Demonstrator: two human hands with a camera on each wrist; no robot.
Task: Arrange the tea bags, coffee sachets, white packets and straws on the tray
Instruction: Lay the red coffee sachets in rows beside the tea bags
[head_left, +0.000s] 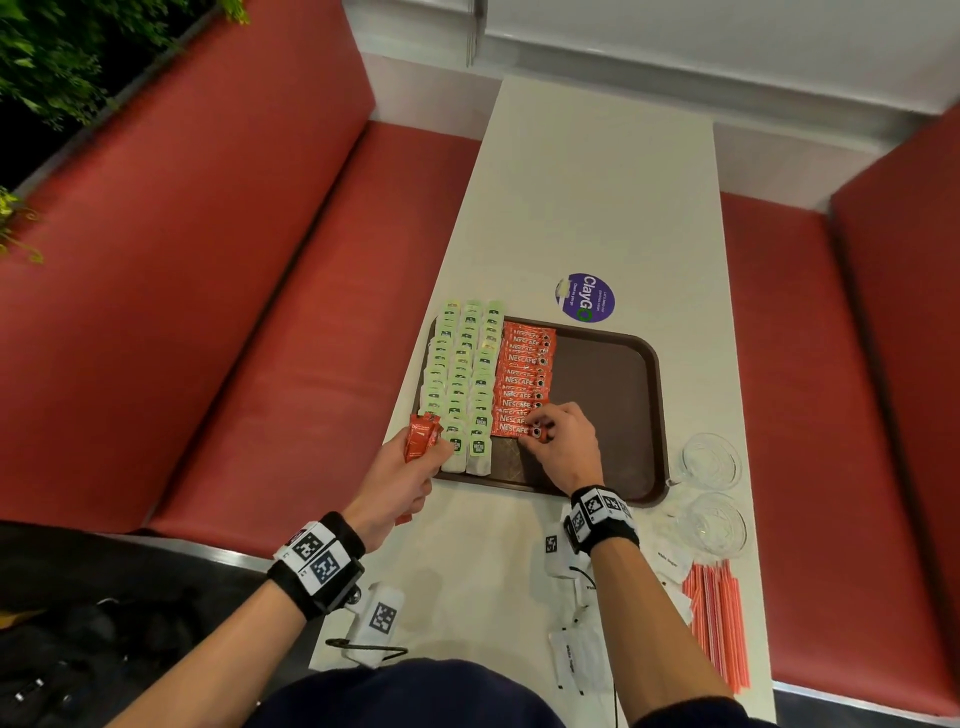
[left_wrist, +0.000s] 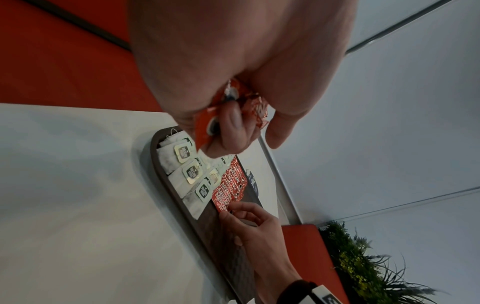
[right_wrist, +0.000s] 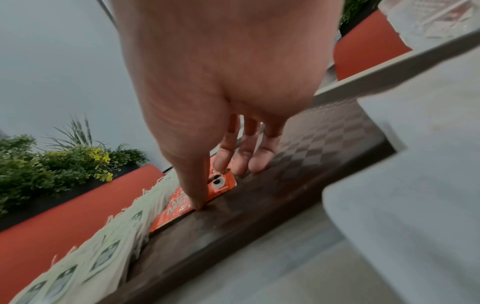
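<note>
My right hand (head_left: 558, 441) pinches a coffee sachet (head_left: 535, 432) onto the red column's six-o'clock end on the tray (head_left: 608, 384); my left hand (head_left: 402, 475) clutches spare sachets (head_left: 421, 436). Next, probably another sachet below.

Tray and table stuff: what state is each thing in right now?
Tea bags: lined up on tray.
Coffee sachets: one column on tray.
Left hand: grips spare sachets.
Right hand: setting nearest sachet down.
White packets: on table.
Straws: on table.
</note>
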